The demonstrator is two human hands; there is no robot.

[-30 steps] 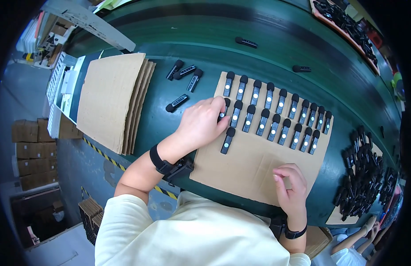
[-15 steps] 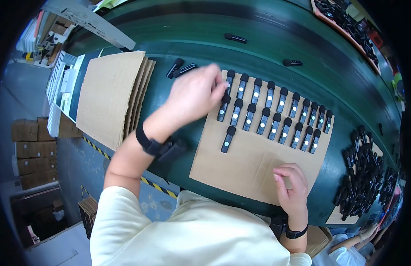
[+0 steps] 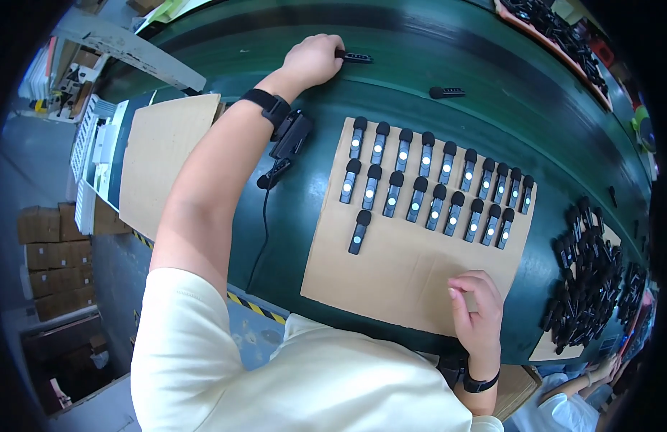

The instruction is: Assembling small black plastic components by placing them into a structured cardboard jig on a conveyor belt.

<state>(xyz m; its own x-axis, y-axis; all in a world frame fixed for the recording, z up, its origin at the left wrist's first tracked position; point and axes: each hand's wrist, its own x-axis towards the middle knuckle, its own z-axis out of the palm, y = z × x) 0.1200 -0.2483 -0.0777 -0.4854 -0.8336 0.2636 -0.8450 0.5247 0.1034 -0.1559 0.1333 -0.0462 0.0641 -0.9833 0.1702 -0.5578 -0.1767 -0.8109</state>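
Observation:
My left hand (image 3: 315, 60) reaches to the far belt, its fingers closed around the foam-tipped end of a small black microphone (image 3: 358, 57) that lies there. My right hand (image 3: 480, 315) rests over the near right part of a cardboard sheet (image 3: 398, 284), loosely curled, with nothing visible in it. On that sheet, small microphones (image 3: 393, 194) with black foam heads and pale round spots lie in two long rows. A single microphone (image 3: 359, 232) starts a third row at the left. Another microphone (image 3: 447, 93) lies on the green surface beyond the sheet.
Stacked cardboard sheets (image 3: 164, 155) lie to the left, partly behind my left arm. A large heap of black microphones (image 3: 589, 281) covers the right side. More black pieces fill a tray (image 3: 556, 43) at the far right. A metal post (image 3: 132, 50) stands far left.
My left hand has moved from the upper left corner of the sheet to the far belt and closed on the microphone there. My right hand stays put. The view has shifted slightly.

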